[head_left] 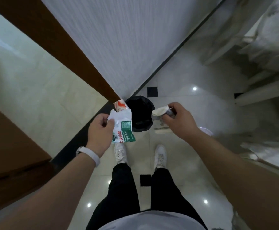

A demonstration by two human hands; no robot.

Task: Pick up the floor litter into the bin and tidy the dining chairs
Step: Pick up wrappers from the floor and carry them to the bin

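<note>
A black bin (pixel 141 112) lined with a dark bag stands on the tiled floor at the wall corner, just ahead of my white shoes. My left hand (pixel 100 131) is to the left of the bin and grips a bunch of litter: a green and white bottle label (pixel 124 131), white paper and an orange and white wrapper (pixel 120 105). To the right of the bin, my right hand (pixel 178 120) is closed on crumpled pale paper and a cream packet (pixel 159 121) that hangs below it. Both hands hover beside the bin's rim, not over its opening.
A white wall (pixel 127 39) with a brown wooden frame (pixel 55 39) rises behind the bin. A brown cabinet (pixel 10 155) stands at the left. Pale furniture (pixel 260 55) with a patterned cover fills the right side. Glossy floor tiles (pixel 182 171) stretch around my feet.
</note>
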